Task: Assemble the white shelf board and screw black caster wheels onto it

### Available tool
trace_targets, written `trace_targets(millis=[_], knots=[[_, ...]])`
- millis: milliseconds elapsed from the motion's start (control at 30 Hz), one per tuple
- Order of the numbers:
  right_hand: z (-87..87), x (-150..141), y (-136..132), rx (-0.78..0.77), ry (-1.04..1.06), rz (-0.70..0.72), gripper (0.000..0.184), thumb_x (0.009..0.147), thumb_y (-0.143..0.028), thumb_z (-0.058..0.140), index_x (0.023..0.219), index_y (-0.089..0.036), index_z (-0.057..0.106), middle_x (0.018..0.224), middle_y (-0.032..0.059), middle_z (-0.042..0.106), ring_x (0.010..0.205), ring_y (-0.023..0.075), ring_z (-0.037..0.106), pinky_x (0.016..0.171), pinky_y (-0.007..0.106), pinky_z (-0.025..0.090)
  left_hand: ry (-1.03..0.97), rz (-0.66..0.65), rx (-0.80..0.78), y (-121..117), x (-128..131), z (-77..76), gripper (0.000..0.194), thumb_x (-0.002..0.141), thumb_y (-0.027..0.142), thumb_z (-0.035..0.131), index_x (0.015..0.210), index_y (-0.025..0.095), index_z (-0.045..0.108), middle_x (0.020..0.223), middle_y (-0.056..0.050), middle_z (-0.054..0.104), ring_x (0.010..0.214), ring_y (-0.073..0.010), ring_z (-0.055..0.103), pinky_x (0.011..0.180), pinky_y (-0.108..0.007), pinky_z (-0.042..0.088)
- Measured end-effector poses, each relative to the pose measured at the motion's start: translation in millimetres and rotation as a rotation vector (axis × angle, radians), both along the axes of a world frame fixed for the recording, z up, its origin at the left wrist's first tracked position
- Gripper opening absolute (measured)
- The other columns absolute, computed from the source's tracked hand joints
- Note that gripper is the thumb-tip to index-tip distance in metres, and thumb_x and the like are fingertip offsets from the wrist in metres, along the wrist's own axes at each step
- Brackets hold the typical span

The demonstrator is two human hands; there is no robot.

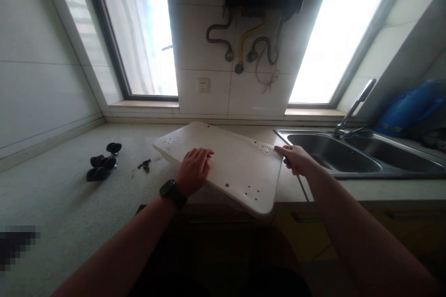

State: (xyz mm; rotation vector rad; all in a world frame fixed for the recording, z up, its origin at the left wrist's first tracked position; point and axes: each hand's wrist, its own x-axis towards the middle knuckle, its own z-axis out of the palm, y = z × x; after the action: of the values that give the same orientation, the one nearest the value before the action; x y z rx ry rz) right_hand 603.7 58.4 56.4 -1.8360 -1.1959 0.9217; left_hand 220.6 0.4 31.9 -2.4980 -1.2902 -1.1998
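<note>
A white board (240,162) with rounded corners and groups of small holes lies at an angle on the counter, its near corner sticking out past the front edge. My left hand (195,167) rests on top of the board, fingers together and slightly bent, with nothing visible in it. At the right end, my right hand (296,158) grips the board's edge with the thumb on top; the other fingers are partly hidden. Black caster wheels (101,162) stand on the counter to the left. Between them and the board lies a small pile of dark screws (144,164).
To the right is a double steel sink (331,153) with a faucet (355,106). A blue container (407,106) stands beyond it. A thin dark strip (303,188) shows below my right hand. Hoses (219,39) hang on the tiled wall between two windows.
</note>
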Motion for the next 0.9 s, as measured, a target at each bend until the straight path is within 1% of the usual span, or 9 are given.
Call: trace_targets(millis=[167, 267, 367, 467, 567, 667, 767, 833, 900], knots=[[-4.6, 7.5, -34.4, -0.021, 0.084, 0.014, 0.053, 0.074, -0.063, 0.080, 0.080, -0.023, 0.046, 0.053, -0.0054, 0.043, 0.042, 0.0079, 0.037, 0.033, 0.016, 0.024, 0.040, -0.003, 0.025, 4.9, -14.8, 4.3, 0.024, 0.102, 0.017, 0.041, 0.118, 0.020, 0.058, 0.117, -0.008, 0.062, 0.113, -0.0254, 0.053, 0.105, -0.044, 0.042], [-10.6, 7.3, -62.4, -0.038, 0.129, -0.007, 0.054, 0.073, -0.066, 0.079, 0.078, -0.023, 0.045, 0.053, -0.0063, 0.042, 0.040, 0.0074, 0.035, 0.033, 0.017, 0.022, 0.008, 0.072, 0.050, 7.9, -22.4, 3.2, 0.026, 0.102, 0.017, 0.039, 0.120, 0.020, 0.058, 0.120, -0.009, 0.060, 0.116, -0.0256, 0.052, 0.108, -0.044, 0.040], [-18.1, 2.1, -90.0, -0.020, 0.187, -0.006, 0.051, 0.073, -0.064, 0.079, 0.081, -0.023, 0.049, 0.054, -0.0063, 0.043, 0.040, 0.0074, 0.036, 0.033, 0.017, 0.023, -0.064, 0.154, 0.058, 15.9, -29.5, -4.8, 0.024, 0.103, 0.020, 0.039, 0.118, 0.019, 0.058, 0.119, -0.011, 0.059, 0.117, -0.0263, 0.051, 0.109, -0.046, 0.039], [-26.9, -8.2, -115.1, 0.035, 0.316, -0.001, 0.048, 0.071, -0.057, 0.083, 0.091, -0.022, 0.057, 0.055, -0.0067, 0.046, 0.042, 0.0071, 0.040, 0.036, 0.017, 0.030, -0.218, 0.221, -0.069, 28.9, -38.2, -14.0, 0.027, 0.103, 0.028, 0.042, 0.121, 0.015, 0.057, 0.124, -0.015, 0.056, 0.121, -0.0273, 0.051, 0.111, -0.047, 0.039], [-35.6, -22.2, -137.9, 0.029, 0.434, 0.008, 0.050, 0.070, -0.058, 0.083, 0.092, -0.021, 0.058, 0.055, -0.0072, 0.046, 0.041, 0.0072, 0.041, 0.036, 0.018, 0.032, -0.327, 0.246, -0.235, 39.4, -48.5, -11.7, 0.035, 0.102, 0.034, 0.040, 0.121, 0.009, 0.057, 0.124, -0.020, 0.057, 0.117, -0.0277, 0.054, 0.106, -0.048, 0.044], [-40.6, -39.6, -159.8, 0.015, 0.492, 0.011, 0.051, 0.068, -0.057, 0.085, 0.093, -0.021, 0.059, 0.055, -0.0074, 0.046, 0.041, 0.0083, 0.043, 0.036, 0.019, 0.034, -0.332, 0.218, -0.338, 37.7, -60.2, 10.7, 0.042, 0.102, 0.041, 0.038, 0.111, 0.009, 0.062, 0.108, -0.017, 0.065, 0.104, -0.0268, 0.061, 0.093, -0.044, 0.052], [-41.9, -61.1, -181.2, 0.017, 0.535, -0.070, 0.066, 0.063, -0.056, 0.089, 0.113, -0.024, 0.060, 0.056, -0.0076, 0.049, 0.041, 0.0104, 0.046, 0.036, 0.020, 0.036, -0.316, 0.040, -0.522, 18.5, -70.3, 49.2, 0.047, 0.101, 0.048, 0.038, 0.114, 0.012, 0.064, 0.110, -0.015, 0.069, 0.098, -0.0254, 0.065, 0.085, -0.039, 0.055], [-43.1, -76.6, -194.0, 0.041, 0.570, -0.103, 0.075, 0.060, -0.056, 0.090, 0.120, -0.025, 0.058, 0.061, -0.0064, 0.055, 0.043, 0.0105, 0.048, 0.038, 0.020, 0.039, -0.243, -0.004, -0.549, -5.0, -72.3, 76.5, 0.048, 0.102, 0.051, 0.039, 0.124, 0.015, 0.063, 0.118, -0.014, 0.069, 0.105, -0.0267, 0.065, 0.091, -0.040, 0.054], [-45.9, -91.7, -204.5, 0.055, 0.607, -0.084, 0.078, 0.061, -0.059, 0.089, 0.122, -0.024, 0.055, 0.063, -0.0060, 0.057, 0.044, 0.0101, 0.049, 0.040, 0.021, 0.042, -0.053, -0.037, -0.522, -36.2, -67.1, 98.9, 0.053, 0.101, 0.056, 0.045, 0.135, 0.019, 0.058, 0.133, -0.013, 0.063, 0.121, -0.0290, 0.060, 0.104, -0.043, 0.048]])
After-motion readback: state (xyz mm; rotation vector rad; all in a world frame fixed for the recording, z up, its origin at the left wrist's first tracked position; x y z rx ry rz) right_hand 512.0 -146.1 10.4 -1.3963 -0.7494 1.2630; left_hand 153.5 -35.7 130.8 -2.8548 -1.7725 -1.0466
